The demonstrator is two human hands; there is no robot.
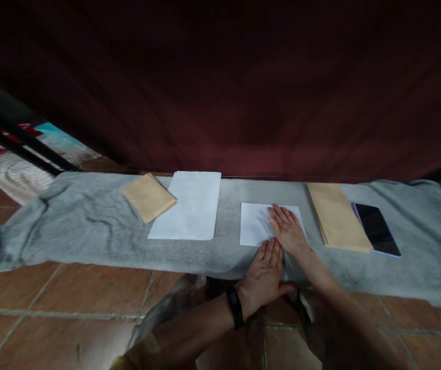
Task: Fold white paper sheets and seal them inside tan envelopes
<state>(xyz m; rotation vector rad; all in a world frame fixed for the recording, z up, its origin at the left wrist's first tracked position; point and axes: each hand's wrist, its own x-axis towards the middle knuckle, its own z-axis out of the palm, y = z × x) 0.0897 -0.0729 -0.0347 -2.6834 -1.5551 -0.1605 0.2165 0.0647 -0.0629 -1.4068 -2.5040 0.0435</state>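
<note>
The sheets [253, 223] were white, the packets [339, 218] tan, the cloth [89, 221] grey — the curtain [243, 103] maroon, the phone [376, 228] black, edged lilac.

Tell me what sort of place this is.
Probably a room in a home, though little of it shows: a tiled floor, a dark red cloth hanging behind, and a grey cloth draped over a narrow, bench-like surface.
</note>
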